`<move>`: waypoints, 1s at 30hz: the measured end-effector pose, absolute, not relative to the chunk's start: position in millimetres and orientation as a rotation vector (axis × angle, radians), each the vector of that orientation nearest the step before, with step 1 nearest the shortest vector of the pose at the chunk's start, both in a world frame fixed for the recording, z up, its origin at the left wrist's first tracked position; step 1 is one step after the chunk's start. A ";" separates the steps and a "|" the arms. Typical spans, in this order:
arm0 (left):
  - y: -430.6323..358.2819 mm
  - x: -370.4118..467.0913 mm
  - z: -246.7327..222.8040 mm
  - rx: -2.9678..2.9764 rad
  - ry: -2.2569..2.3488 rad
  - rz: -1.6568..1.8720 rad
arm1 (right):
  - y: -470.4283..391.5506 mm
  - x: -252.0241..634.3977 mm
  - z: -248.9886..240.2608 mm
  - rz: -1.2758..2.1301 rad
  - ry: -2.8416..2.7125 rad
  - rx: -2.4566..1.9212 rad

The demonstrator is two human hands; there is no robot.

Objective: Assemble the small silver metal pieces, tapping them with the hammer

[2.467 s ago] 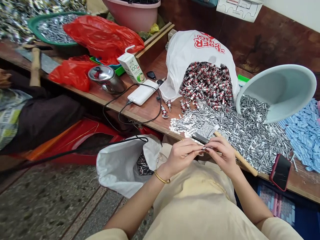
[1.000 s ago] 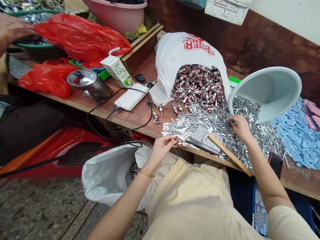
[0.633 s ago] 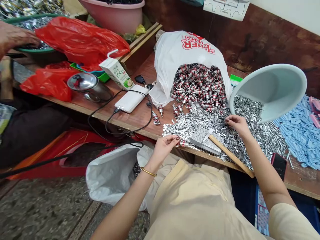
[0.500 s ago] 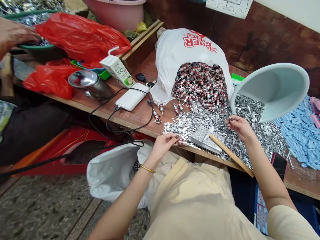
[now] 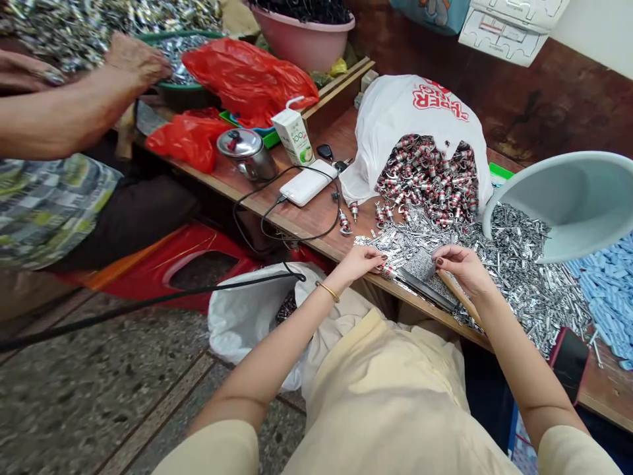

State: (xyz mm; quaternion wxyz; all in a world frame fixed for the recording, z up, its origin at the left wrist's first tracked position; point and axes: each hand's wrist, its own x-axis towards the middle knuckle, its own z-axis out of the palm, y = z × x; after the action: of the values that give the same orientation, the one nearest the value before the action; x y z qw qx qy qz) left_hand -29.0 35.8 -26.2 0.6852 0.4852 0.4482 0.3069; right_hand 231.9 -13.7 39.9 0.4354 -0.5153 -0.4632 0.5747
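My left hand (image 5: 364,262) pinches a small red and silver metal piece (image 5: 389,270) at the table's front edge, beside a flat metal block (image 5: 426,290). Just above the wooden handle (image 5: 457,297) of a hammer is my right hand (image 5: 457,264), its thumb and fingertips together; what they hold is too small to make out. The hammer's head is hidden behind that hand. Loose silver metal parts (image 5: 524,297) lie around the block. Behind them, a white plastic bag (image 5: 420,99) lies open with many red and silver pieces (image 5: 435,178) spilling from it.
A tilted grey-green tub (image 5: 583,191) and light blue parts (image 5: 606,290) are on the right. A power bank (image 5: 309,183) with a cable, a metal cup (image 5: 247,155), a drink carton (image 5: 293,135) and red bags (image 5: 247,79) stand left. Another person's arms (image 5: 74,105) reach in there.
The view has swung left, showing more of the other person. My right hand has come closer to my left and now covers the hammer's head. My left hand still pinches the red and silver piece.
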 end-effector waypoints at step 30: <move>41.2 -19.8 -26.1 1.536 0.966 0.481 | 11.4 184.6 21.0 1.067 -2.181 -1.147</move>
State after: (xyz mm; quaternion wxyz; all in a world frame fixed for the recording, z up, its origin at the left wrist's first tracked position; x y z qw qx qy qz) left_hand -19.8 41.2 -26.1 0.5909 0.6600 0.4152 0.2069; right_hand 184.6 11.4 21.0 0.2261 -0.4161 -0.7911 0.3871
